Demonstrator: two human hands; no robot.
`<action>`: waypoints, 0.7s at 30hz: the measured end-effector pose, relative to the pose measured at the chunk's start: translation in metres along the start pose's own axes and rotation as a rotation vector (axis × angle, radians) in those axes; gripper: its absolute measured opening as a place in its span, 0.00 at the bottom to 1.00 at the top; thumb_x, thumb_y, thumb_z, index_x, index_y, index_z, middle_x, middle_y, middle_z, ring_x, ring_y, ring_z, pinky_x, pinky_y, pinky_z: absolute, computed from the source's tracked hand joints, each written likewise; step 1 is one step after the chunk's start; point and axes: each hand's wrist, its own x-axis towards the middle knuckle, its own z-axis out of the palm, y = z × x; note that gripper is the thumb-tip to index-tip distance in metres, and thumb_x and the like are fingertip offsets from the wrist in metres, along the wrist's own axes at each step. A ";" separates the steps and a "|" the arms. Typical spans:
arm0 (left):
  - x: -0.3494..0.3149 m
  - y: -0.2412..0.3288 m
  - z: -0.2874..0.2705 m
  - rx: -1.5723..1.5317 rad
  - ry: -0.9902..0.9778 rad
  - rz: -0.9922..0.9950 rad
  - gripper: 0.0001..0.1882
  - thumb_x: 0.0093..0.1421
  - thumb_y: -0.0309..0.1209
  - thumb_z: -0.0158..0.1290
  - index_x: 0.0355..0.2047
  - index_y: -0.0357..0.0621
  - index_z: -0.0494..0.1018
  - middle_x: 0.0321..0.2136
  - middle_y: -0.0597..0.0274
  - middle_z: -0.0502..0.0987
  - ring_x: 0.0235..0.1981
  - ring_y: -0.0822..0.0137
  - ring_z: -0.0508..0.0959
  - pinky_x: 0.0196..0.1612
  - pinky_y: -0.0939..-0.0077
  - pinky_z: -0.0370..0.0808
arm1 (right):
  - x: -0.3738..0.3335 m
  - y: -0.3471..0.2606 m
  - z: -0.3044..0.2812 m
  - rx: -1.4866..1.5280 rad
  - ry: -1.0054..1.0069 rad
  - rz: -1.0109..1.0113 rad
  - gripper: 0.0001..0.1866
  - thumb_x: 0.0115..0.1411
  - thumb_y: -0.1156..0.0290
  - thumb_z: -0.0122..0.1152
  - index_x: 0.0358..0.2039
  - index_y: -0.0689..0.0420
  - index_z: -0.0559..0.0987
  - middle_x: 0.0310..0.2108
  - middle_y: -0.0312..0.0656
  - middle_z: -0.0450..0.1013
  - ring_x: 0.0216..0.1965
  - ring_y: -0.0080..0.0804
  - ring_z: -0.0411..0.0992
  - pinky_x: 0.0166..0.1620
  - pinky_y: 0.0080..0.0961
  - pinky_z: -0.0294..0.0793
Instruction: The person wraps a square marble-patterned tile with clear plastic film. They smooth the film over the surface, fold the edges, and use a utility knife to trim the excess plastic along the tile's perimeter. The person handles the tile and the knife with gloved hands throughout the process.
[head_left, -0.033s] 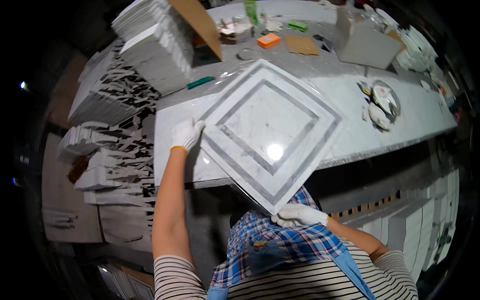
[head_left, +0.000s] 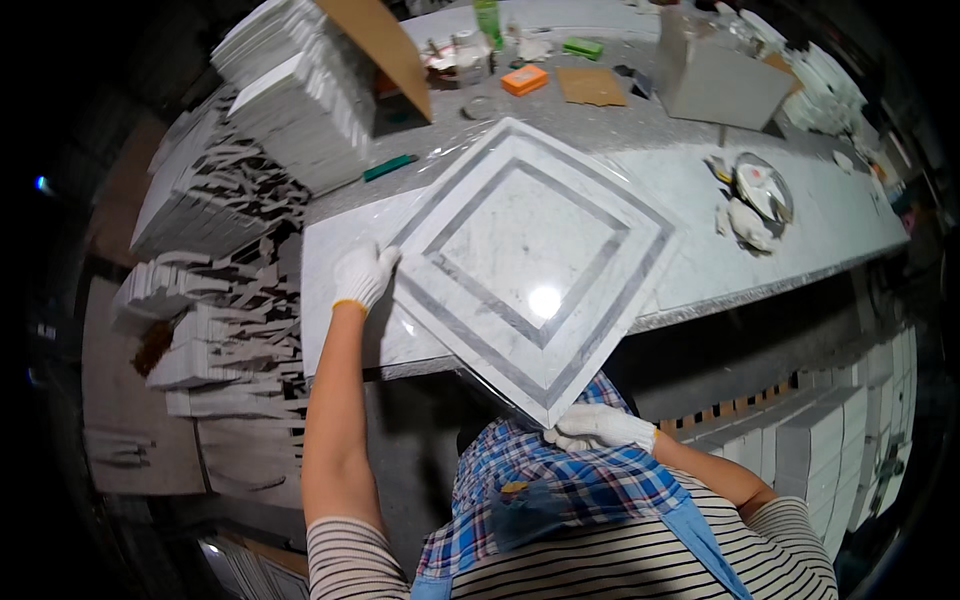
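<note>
A square white marble tile [head_left: 520, 255] with two grey inlaid bands is turned like a diamond in front of me. Its near corner juts past the bench edge toward my apron, and a bright lamp reflection shows on its polished face. My left hand [head_left: 364, 275], in a white knit glove, is closed at the tile's left corner, thumb against the edge; its other fingers are partly hidden. At the near corner, my gloved right hand [head_left: 600, 428] has its fingers curled around the tip. Clear plastic film shows along the tile's lower left edge.
Stacked white tiles [head_left: 300, 120] and a leaning brown board [head_left: 385, 50] stand at the far left. Behind the tile lie a green-handled tool [head_left: 390, 167], an orange box [head_left: 525, 80] and cardboard [head_left: 590, 87]. A grey box [head_left: 715, 75] and a round dish [head_left: 765, 190] are on the right.
</note>
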 end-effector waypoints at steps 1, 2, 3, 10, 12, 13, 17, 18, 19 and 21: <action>-0.007 0.001 0.005 0.011 0.014 0.003 0.32 0.65 0.57 0.51 0.40 0.34 0.79 0.35 0.37 0.82 0.39 0.39 0.82 0.45 0.48 0.77 | -0.010 -0.004 0.001 -0.022 0.083 0.008 0.16 0.72 0.67 0.56 0.51 0.67 0.78 0.36 0.37 0.75 0.32 0.17 0.68 0.34 0.14 0.68; -0.015 0.002 0.008 0.025 0.030 0.001 0.31 0.65 0.57 0.50 0.38 0.35 0.79 0.34 0.36 0.82 0.39 0.38 0.82 0.45 0.47 0.76 | -0.021 -0.008 0.003 -0.047 0.160 0.019 0.16 0.73 0.68 0.55 0.52 0.68 0.77 0.37 0.38 0.76 0.32 0.18 0.68 0.34 0.14 0.68; -0.024 0.005 0.011 0.038 0.049 -0.008 0.31 0.65 0.57 0.50 0.36 0.36 0.79 0.34 0.36 0.82 0.38 0.37 0.81 0.44 0.47 0.76 | -0.030 -0.012 0.004 -0.075 0.234 0.034 0.16 0.73 0.68 0.54 0.53 0.68 0.76 0.39 0.39 0.76 0.31 0.19 0.68 0.35 0.15 0.69; -0.075 0.042 0.007 0.071 0.037 -0.066 0.33 0.66 0.59 0.49 0.32 0.36 0.80 0.29 0.37 0.82 0.34 0.37 0.82 0.40 0.46 0.76 | -0.075 -0.008 -0.017 -0.006 0.401 -0.217 0.12 0.73 0.71 0.52 0.46 0.68 0.78 0.33 0.38 0.74 0.28 0.17 0.66 0.29 0.13 0.66; -0.090 0.045 0.008 0.086 0.054 -0.083 0.34 0.66 0.59 0.49 0.31 0.35 0.82 0.30 0.36 0.82 0.34 0.38 0.83 0.39 0.47 0.78 | -0.082 -0.011 -0.019 -0.007 0.456 -0.253 0.12 0.74 0.71 0.51 0.44 0.67 0.78 0.31 0.36 0.73 0.27 0.16 0.64 0.30 0.13 0.65; -0.096 0.047 0.009 0.093 0.063 -0.091 0.35 0.67 0.59 0.48 0.31 0.34 0.82 0.30 0.35 0.82 0.34 0.38 0.83 0.38 0.48 0.79 | -0.085 -0.012 -0.021 -0.006 0.493 -0.263 0.11 0.74 0.71 0.51 0.43 0.66 0.78 0.30 0.36 0.72 0.27 0.16 0.64 0.30 0.13 0.64; -0.113 0.061 0.010 0.100 0.024 -0.137 0.37 0.67 0.60 0.46 0.29 0.34 0.83 0.29 0.37 0.82 0.33 0.38 0.83 0.38 0.48 0.78 | -0.098 -0.017 -0.033 -0.015 0.589 -0.308 0.11 0.74 0.70 0.52 0.41 0.64 0.78 0.28 0.34 0.72 0.26 0.17 0.64 0.29 0.14 0.64; -0.118 0.067 0.005 0.096 0.022 -0.146 0.37 0.67 0.60 0.46 0.29 0.35 0.83 0.28 0.37 0.82 0.33 0.38 0.83 0.38 0.48 0.78 | -0.101 -0.019 -0.036 -0.017 0.596 -0.319 0.11 0.73 0.69 0.52 0.41 0.64 0.78 0.28 0.34 0.72 0.26 0.17 0.64 0.29 0.14 0.64; -0.123 0.072 0.001 0.085 0.017 -0.152 0.36 0.67 0.60 0.46 0.28 0.35 0.83 0.28 0.37 0.82 0.33 0.38 0.83 0.38 0.48 0.78 | -0.105 -0.020 -0.039 -0.021 0.609 -0.330 0.11 0.73 0.68 0.53 0.40 0.63 0.79 0.28 0.34 0.73 0.26 0.17 0.65 0.29 0.15 0.64; -0.133 0.084 -0.004 0.076 -0.001 -0.170 0.36 0.67 0.60 0.46 0.28 0.35 0.83 0.28 0.37 0.82 0.33 0.38 0.83 0.37 0.49 0.78 | -0.111 -0.022 -0.051 -0.081 0.694 -0.358 0.12 0.73 0.67 0.54 0.39 0.63 0.80 0.29 0.34 0.75 0.26 0.17 0.66 0.30 0.16 0.67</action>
